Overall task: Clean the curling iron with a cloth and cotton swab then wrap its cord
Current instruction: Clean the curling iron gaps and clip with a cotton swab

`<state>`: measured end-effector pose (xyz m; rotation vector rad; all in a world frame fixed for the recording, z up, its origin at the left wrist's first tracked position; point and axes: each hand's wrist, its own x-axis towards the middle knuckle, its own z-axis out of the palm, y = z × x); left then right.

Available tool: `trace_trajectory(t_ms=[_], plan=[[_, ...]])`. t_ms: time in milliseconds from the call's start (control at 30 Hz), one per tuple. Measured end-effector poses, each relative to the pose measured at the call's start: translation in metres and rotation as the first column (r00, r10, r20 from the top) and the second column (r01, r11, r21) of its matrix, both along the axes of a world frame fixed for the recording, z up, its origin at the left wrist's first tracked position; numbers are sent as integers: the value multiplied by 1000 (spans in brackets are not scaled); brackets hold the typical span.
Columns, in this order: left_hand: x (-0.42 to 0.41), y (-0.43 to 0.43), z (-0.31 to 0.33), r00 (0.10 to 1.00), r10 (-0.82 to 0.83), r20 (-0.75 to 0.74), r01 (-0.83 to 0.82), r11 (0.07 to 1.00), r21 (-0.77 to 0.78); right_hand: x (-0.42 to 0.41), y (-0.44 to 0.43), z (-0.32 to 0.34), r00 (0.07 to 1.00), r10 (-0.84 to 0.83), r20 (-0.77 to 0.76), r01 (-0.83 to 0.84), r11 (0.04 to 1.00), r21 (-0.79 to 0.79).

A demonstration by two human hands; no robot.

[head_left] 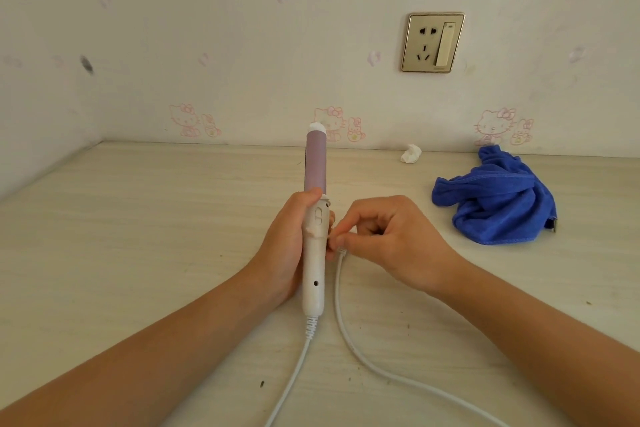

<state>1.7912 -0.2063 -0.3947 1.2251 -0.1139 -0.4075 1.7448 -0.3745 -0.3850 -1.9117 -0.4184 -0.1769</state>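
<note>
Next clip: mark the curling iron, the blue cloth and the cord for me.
curling iron (pixel 315 163): head view, on its purple barrel.
blue cloth (pixel 495 201): head view, middle of the crumpled heap.
cord (pixel 337 302): head view, on the strand lying beside the white handle.

Crumpled white tissue (pixel 411 153) on the pale table (pixel 138 218); gold-framed socket (pixel 433 42) on the wall (pixel 242 28) above

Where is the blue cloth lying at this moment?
In the head view, the blue cloth lies crumpled on the table at the right, near the wall, beyond the right hand, with a small white wad to its upper left.
</note>
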Motion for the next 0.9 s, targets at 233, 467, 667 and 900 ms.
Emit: trace_trajectory(t_ms=[233, 467, 667, 900], plan=[[-1, 0, 0, 1000, -20, 6, 20, 1000, 13, 0, 1, 0, 1000, -24, 12, 24, 1000, 0], [-1, -1, 0, 999, -34, -7, 34, 999, -2, 0, 1, 0, 997, -73, 35, 73, 997, 3], [1, 1, -3, 998, -68, 2, 68, 997, -24, -1, 5, 0, 996, -64, 58, 65, 998, -11], [3, 0, -6, 997, -76, 16, 76, 997, -19, -3, 4, 0, 996, -36, 82, 35, 999, 16]])
